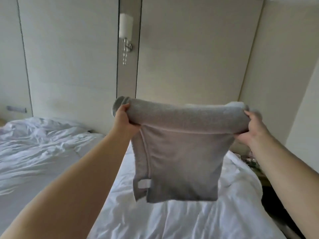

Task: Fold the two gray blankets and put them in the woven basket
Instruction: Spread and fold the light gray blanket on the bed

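Note:
A gray blanket (179, 152) hangs in the air above the bed, folded over at the top so that a thick doubled band runs between my hands. My left hand (123, 118) grips its top left corner and my right hand (253, 128) grips its top right corner. The lower part hangs free, with a white label near its bottom left corner. No second gray blanket and no woven basket are in view.
A bed with rumpled white sheets (172, 221) lies under the blanket, and a second white bed (38, 144) stands to the left. Pale wall panels and a wall lamp (126, 31) are behind. The dark floor (276, 213) shows at the right.

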Tool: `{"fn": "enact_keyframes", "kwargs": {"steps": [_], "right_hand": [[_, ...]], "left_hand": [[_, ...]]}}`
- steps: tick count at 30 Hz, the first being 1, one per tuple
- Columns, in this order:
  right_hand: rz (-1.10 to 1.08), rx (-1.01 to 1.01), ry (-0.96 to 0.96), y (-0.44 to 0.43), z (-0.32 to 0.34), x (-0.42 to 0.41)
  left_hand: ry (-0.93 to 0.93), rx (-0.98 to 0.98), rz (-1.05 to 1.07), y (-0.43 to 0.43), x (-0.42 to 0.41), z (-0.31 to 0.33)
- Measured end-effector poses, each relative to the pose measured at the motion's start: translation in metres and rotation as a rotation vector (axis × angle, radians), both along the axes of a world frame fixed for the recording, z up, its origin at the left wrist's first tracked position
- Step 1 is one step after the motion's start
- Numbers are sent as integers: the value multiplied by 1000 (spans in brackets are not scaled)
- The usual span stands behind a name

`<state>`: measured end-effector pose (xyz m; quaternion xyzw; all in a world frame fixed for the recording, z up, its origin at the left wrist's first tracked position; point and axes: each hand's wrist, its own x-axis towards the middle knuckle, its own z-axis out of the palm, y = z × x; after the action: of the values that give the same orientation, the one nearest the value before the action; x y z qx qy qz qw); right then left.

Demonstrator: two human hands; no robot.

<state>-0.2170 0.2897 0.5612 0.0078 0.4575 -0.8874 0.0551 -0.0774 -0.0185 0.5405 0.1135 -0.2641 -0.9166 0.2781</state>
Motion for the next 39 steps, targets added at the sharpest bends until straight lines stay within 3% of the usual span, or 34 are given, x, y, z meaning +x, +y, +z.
{"fn": "enact_keyframes", "kwargs": {"steps": [4, 9, 16, 20, 24, 28, 39], "right_hand": [[12, -29, 85, 14, 23, 5], [-6, 6, -24, 28, -44, 23], [-37, 88, -484, 53, -283, 114], [-82, 163, -696, 79, -441, 222], [-123, 322, -886, 107, -525, 344], [-128, 348, -952, 118, -546, 435], [-280, 235, -737, 97, -508, 556]], "left_hand": [[104, -38, -34, 5, 3, 24], [-10, -1, -63, 9, 16, -31], [-500, 155, -82, 28, 79, -247], [-829, 185, -166, 50, 173, -391], [-1108, 248, -204, 76, 286, -478], [-1260, 292, -250, 88, 367, -497], [-1208, 189, -223, 71, 452, -492]]}}
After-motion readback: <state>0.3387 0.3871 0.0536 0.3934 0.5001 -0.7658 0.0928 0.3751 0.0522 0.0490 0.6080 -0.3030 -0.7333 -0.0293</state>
